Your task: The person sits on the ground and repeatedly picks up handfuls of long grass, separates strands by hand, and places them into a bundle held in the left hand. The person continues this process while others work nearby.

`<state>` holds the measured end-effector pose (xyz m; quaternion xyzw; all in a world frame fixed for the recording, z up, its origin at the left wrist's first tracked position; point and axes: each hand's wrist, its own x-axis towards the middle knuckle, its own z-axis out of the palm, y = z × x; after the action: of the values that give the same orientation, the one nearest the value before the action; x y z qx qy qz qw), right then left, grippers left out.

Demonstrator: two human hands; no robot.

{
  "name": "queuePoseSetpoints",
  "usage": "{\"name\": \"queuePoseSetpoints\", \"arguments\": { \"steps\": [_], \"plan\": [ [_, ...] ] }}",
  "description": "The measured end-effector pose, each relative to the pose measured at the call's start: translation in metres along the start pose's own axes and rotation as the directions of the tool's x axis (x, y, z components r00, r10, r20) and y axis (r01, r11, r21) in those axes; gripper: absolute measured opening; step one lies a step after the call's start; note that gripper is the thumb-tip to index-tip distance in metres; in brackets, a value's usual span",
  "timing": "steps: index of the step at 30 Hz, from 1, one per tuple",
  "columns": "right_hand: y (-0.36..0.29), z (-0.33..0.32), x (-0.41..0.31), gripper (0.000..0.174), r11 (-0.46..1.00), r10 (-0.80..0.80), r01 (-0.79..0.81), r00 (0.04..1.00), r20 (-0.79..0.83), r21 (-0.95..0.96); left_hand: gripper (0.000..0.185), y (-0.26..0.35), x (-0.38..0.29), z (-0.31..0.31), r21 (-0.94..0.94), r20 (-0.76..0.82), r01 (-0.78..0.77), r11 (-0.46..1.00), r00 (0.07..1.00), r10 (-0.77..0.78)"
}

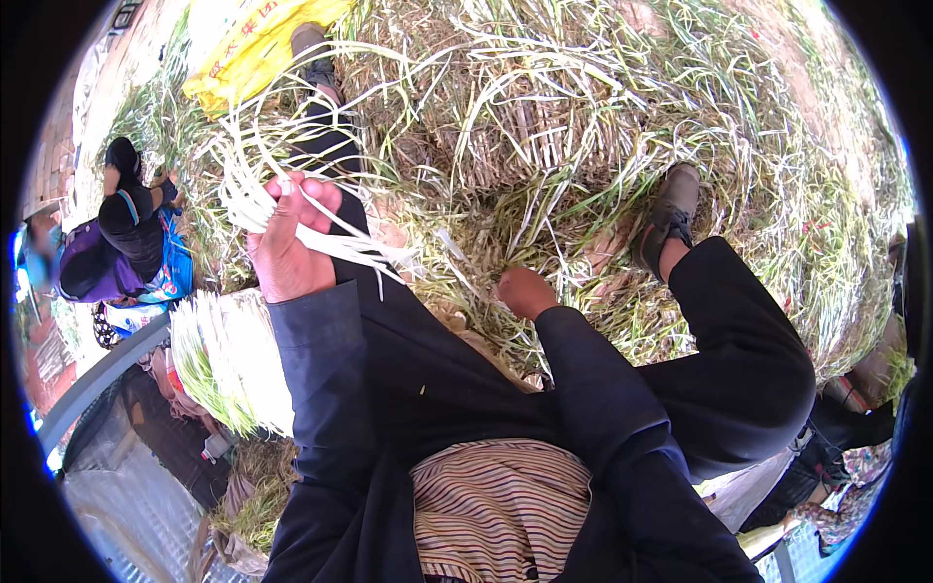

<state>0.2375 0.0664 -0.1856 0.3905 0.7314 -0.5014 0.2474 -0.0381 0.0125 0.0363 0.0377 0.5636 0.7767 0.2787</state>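
My left hand is raised over my left thigh, palm up, with its fingers closed around a bunch of long pale plant stalks. The stalks' thin leafy ends curl upward and across the heap in front. Low between my legs, my right hand has its fingers curled down at the loose green and pale stalks on the ground; its fingertips are hidden, so whether it grips any cannot be told. Beside my left forearm lies a thick, neatly laid bundle of pale stalks with green ends.
A yellow printed plastic sack lies past my left foot. Another person in dark and purple clothes sits at the left, near a curved grey bar. A person in patterned clothing is partly visible at lower right. Stalks cover much of the ground.
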Motion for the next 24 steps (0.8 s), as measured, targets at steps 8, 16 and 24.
{"name": "queuePoseSetpoints", "arguments": {
  "steps": [8,16,24],
  "plan": [
    [0.004,-0.025,0.002,0.009,0.266,0.281,-0.030,0.958,-0.048,0.963,0.020,-0.069,-0.014,-0.013,-0.099,0.188,0.490,0.866,0.864,-0.468],
    [0.009,-0.024,0.020,0.014,0.245,0.416,-0.084,0.909,-0.026,0.966,0.020,-0.111,-0.028,0.020,0.244,0.049,0.598,0.763,0.778,-0.626],
    [-0.043,0.002,0.012,0.013,0.482,0.075,0.239,0.947,-0.312,0.843,0.013,-0.167,-0.038,0.012,0.574,0.252,0.266,0.774,0.842,-0.477]
  ]
}}
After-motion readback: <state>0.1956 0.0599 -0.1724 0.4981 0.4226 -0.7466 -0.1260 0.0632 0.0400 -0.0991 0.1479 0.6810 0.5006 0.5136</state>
